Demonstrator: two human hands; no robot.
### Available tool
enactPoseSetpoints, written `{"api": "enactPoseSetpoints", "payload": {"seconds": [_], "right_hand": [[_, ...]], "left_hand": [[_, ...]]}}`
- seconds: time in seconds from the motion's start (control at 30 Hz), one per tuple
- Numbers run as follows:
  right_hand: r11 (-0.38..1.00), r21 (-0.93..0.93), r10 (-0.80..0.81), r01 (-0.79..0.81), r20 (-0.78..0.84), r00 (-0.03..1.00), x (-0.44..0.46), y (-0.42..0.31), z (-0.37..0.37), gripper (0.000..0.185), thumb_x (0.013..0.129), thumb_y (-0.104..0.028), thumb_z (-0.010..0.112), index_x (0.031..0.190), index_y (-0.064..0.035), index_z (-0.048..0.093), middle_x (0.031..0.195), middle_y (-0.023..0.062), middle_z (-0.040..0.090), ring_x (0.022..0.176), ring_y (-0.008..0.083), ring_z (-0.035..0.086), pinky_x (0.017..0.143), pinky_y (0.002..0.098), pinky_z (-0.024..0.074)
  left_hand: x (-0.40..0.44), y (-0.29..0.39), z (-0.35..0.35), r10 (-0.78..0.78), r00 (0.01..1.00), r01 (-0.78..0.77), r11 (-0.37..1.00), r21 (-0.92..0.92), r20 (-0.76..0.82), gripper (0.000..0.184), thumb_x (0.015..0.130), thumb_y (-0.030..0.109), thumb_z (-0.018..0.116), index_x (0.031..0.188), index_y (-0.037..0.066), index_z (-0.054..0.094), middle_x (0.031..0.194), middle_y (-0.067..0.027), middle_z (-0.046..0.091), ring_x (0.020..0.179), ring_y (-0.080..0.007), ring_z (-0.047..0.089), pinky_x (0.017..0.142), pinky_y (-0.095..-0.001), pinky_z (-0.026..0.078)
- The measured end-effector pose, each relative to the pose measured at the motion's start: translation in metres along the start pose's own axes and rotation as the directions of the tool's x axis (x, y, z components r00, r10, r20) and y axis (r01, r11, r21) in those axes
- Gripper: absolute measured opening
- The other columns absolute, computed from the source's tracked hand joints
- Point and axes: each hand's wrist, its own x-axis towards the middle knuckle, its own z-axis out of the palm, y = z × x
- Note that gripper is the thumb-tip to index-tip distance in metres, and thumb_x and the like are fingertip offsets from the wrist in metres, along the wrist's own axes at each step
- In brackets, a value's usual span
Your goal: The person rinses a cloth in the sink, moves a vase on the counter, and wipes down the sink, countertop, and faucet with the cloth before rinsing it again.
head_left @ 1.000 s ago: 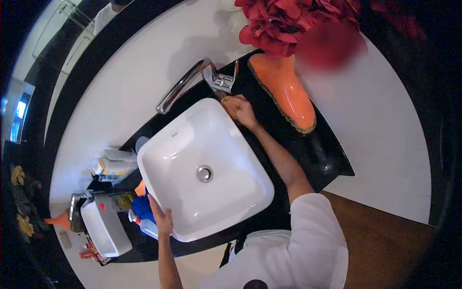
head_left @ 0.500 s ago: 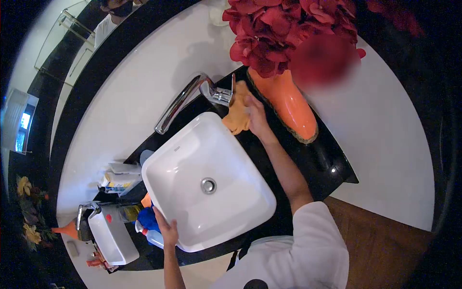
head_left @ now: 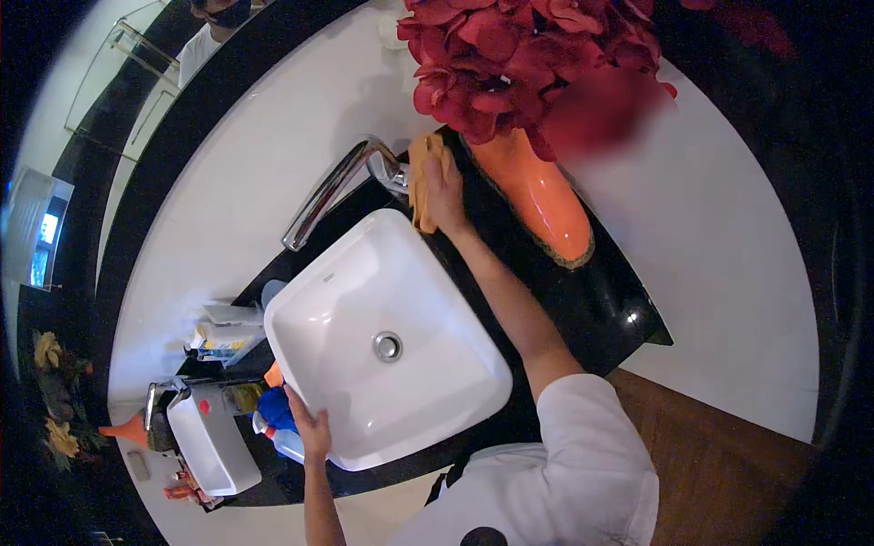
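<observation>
My right hand (head_left: pixel 444 193) grips a yellow-orange cloth (head_left: pixel 421 173) and presses it around the base and lever of the chrome faucet (head_left: pixel 332 187), covering them. Below the spout sits a square white basin (head_left: pixel 428 373) with a round metal drain (head_left: pixel 388 346). On the basin's near-left rim rests my left hand (head_left: pixel 310 431), its thumb and fingers apart and nothing held. Just beyond that hand are a blue item (head_left: pixel 275 409) and a pale blue bottle (head_left: pixel 289 445), both partly hidden.
An orange vase (head_left: pixel 546 205) with large red flowers (head_left: pixel 510 64) stands right of the faucet on the black countertop (head_left: pixel 583 309). Left of the basin are a white and yellow package (head_left: pixel 218 338) and a mirror reflecting a second basin (head_left: pixel 214 446). Wooden floor (head_left: pixel 692 455) shows lower right.
My right hand has moved left with the cloth, from beside the faucet onto its base and lever. The whole view has shifted slightly. My left hand stays on the rim.
</observation>
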Motion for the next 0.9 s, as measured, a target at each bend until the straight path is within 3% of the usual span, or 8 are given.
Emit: {"api": "enactPoseSetpoints", "payload": {"seconds": [0.17, 0.3, 0.5, 0.63, 0.7, 0.77, 0.83, 0.9], "right_hand": [[0.95, -0.196, -0.222, 0.244, 0.128, 0.967, -0.023, 0.122, -0.017, 0.041, 0.092, -0.029, 0.039, 0.117, 0.0018, 0.049, 0.117, 0.0214, 0.052, 0.115, 0.0309, 0.047, 0.098, 0.0374, 0.0323], [0.833, -0.553, 0.272, -0.019, 0.38, 0.884, -0.03, 0.151, 0.001, 0.04, 0.089, -0.03, 0.043, 0.111, 0.0028, 0.051, 0.116, 0.0204, 0.053, 0.113, 0.0301, 0.048, 0.099, 0.0389, 0.0307], [0.863, -0.357, -0.243, 0.358, 0.328, 0.913, -0.025, 0.147, 0.002, 0.059, 0.083, -0.031, 0.054, 0.132, -0.0026, 0.037, 0.127, 0.0204, 0.045, 0.12, 0.0352, 0.039, 0.101, 0.0448, 0.0294], [0.443, -0.62, -0.183, 0.648, 0.645, 0.742, -0.024, 0.141, -0.054, 0.038, 0.085, -0.027, 0.054, 0.117, -0.0086, 0.052, 0.127, 0.0176, 0.046, 0.12, 0.0299, 0.042, 0.101, 0.0416, 0.0308], [0.776, -0.63, 0.452, -0.004, 0.552, 0.701, -0.014, 0.093, -0.064, 0.032, 0.087, -0.026, 0.052, 0.113, -0.009, 0.056, 0.127, 0.0162, 0.047, 0.12, 0.0245, 0.044, 0.101, 0.0372, 0.0324], [0.87, -0.315, 0.492, -0.379, 0.532, 0.689, -0.029, 0.082, -0.056, 0.028, 0.086, -0.024, 0.053, 0.109, -0.0091, 0.059, 0.125, 0.0164, 0.048, 0.119, 0.0217, 0.044, 0.098, 0.0347, 0.0337], [0.995, 0.002, 0.072, -0.095, 0.64, 0.765, -0.05, 0.067, -0.036, 0.021, 0.085, -0.022, 0.056, 0.1, -0.0098, 0.065, 0.124, 0.0146, 0.05, 0.12, 0.0224, 0.043, 0.098, 0.0364, 0.0333], [0.868, -0.273, -0.167, 0.415, 0.627, 0.761, -0.081, 0.033, -0.039, 0.022, 0.084, -0.021, 0.057, 0.1, -0.0082, 0.065, 0.123, 0.0111, 0.051, 0.121, 0.0226, 0.042, 0.1, 0.0389, 0.0321]], "left_hand": [[0.0, -0.009, -0.003, -0.004, 1.0, 0.003, 0.998, 0.059, 0.013, 0.087, 0.067, -0.007, 0.048, 0.142, -0.003, 0.004, 0.148, -0.0189, 0.01, 0.138, -0.0278, 0.01, 0.111, -0.034, 0.007], [0.0, -0.008, -0.002, -0.006, 1.0, 0.007, 0.996, 0.089, -0.01, 0.086, 0.066, -0.007, 0.047, 0.141, -0.003, 0.005, 0.148, -0.0193, 0.011, 0.138, -0.0278, 0.011, 0.11, -0.0341, 0.008], [0.001, -0.007, -0.002, -0.008, 1.0, 0.008, 0.999, 0.046, 0.002, 0.086, 0.066, -0.008, 0.047, 0.141, -0.003, 0.005, 0.148, -0.0193, 0.012, 0.137, -0.0286, 0.012, 0.11, -0.0346, 0.009], [0.0, -0.005, -0.001, -0.028, 1.0, 0.028, 0.997, 0.073, -0.003, 0.085, 0.067, -0.007, 0.048, 0.141, -0.003, 0.006, 0.148, -0.0195, 0.011, 0.137, -0.0286, 0.012, 0.11, -0.0351, 0.008], [0.001, -0.005, -0.001, -0.025, 1.0, 0.025, 1.0, 0.001, 0.005, 0.085, 0.069, -0.005, 0.049, 0.141, -0.003, 0.005, 0.148, -0.02, 0.01, 0.138, -0.0285, 0.011, 0.11, -0.0354, 0.007], [0.001, -0.013, -0.004, 0.007, 1.0, -0.007, 0.999, 0.032, 0.012, 0.085, 0.069, -0.005, 0.048, 0.142, -0.003, 0.005, 0.148, -0.0198, 0.01, 0.138, -0.0283, 0.01, 0.111, -0.0354, 0.007], [0.001, -0.014, -0.002, 0.046, 0.999, -0.047, 0.997, 0.06, 0.022, 0.085, 0.069, -0.005, 0.048, 0.142, -0.003, 0.005, 0.149, -0.0196, 0.009, 0.138, -0.0281, 0.009, 0.111, -0.0354, 0.006], [0.001, -0.012, -0.004, 0.041, 0.999, -0.041, 0.999, 0.024, 0.023, 0.085, 0.069, -0.005, 0.048, 0.142, -0.003, 0.005, 0.149, -0.0187, 0.008, 0.138, -0.0278, 0.009, 0.111, -0.035, 0.006]]}}
